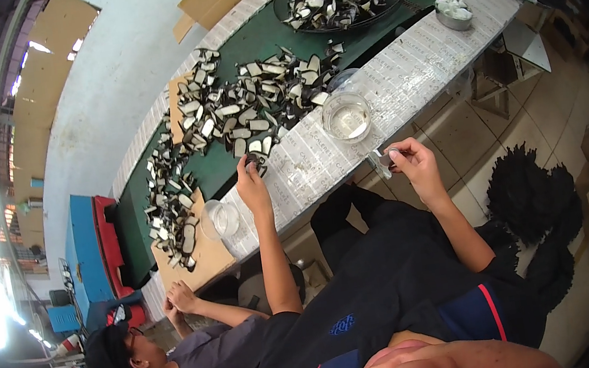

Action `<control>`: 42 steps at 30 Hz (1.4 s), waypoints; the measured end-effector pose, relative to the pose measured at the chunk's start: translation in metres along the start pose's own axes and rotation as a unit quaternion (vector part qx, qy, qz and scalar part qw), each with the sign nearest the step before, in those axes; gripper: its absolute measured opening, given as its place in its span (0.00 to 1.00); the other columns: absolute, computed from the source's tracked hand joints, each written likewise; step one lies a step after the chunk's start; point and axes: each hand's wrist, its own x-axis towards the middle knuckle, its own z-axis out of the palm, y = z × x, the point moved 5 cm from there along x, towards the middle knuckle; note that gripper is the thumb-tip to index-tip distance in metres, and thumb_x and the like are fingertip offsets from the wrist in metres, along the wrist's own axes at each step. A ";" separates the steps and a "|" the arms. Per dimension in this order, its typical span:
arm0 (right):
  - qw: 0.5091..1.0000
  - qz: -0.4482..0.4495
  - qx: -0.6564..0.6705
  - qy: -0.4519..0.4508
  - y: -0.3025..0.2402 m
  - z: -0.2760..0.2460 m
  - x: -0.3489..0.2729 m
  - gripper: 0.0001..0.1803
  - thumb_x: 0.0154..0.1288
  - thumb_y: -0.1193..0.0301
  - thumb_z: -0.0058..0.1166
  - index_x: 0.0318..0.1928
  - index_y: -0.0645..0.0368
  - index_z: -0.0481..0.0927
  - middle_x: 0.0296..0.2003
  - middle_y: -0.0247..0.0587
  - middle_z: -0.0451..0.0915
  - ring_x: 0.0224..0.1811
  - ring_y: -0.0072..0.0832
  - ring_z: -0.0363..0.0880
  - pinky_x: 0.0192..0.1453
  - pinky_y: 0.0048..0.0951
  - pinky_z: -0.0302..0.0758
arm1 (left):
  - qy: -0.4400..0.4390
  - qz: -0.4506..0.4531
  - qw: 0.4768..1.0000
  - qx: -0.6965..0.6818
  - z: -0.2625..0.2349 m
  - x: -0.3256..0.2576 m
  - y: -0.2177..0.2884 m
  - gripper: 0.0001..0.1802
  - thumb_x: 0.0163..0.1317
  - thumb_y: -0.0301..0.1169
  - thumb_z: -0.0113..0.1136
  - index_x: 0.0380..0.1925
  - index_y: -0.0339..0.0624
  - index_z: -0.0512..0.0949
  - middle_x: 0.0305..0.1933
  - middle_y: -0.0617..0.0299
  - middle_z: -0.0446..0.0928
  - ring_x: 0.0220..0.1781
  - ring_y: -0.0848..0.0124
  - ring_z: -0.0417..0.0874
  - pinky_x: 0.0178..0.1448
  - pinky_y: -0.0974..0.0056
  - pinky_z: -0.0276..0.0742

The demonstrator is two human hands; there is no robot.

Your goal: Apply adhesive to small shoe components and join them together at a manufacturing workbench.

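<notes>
My left hand is at the near edge of the pile, its fingers closed on a small dark curved piece. Many such black pieces with off-white oval faces lie heaped on the green conveyor belt; their exact kind is not clear. Off the table's near edge, my right hand pinches a small thing, with a whitish, translucent scrap at its fingertips. What it is, I cannot make out. Between my hands, a clear round tub with a little white matter inside stands on the paper-covered ledge.
A co-worker sits to my left, hands together by a cardboard sheet and another clear tub. Farther right are a round tray of pieces and a tin of white bits. Black fringed material lies at right.
</notes>
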 end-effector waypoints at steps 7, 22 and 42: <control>1.000 0.014 0.007 -0.014 -0.002 0.020 0.000 0.09 0.71 0.71 0.57 0.45 0.64 0.77 0.38 0.35 0.81 0.38 0.17 0.80 0.42 0.21 0.79 | 0.038 -0.153 0.954 -0.256 0.006 -0.044 -0.035 0.17 0.69 0.31 0.59 0.52 0.31 0.76 0.48 0.53 0.82 0.47 0.67 0.81 0.54 0.64 0.74; 0.999 0.030 -0.013 -0.022 0.010 0.029 -0.001 0.09 0.71 0.70 0.56 0.45 0.64 0.78 0.40 0.35 0.81 0.40 0.17 0.79 0.42 0.21 0.79 | 0.151 -0.131 0.810 -0.551 -0.010 -0.081 -0.012 0.11 0.71 0.29 0.57 0.46 0.40 0.66 0.55 0.47 0.78 0.50 0.70 0.80 0.54 0.66 0.75; 0.995 -0.016 -0.049 -0.089 -0.001 0.049 -0.010 0.09 0.68 0.79 0.57 0.47 0.67 0.77 0.49 0.40 0.78 0.47 0.20 0.78 0.49 0.22 0.78 | -0.307 -0.328 0.586 -0.674 0.027 -0.178 0.061 0.21 0.75 0.32 0.47 0.62 0.30 0.64 0.64 0.45 0.71 0.62 0.53 0.77 0.63 0.59 0.79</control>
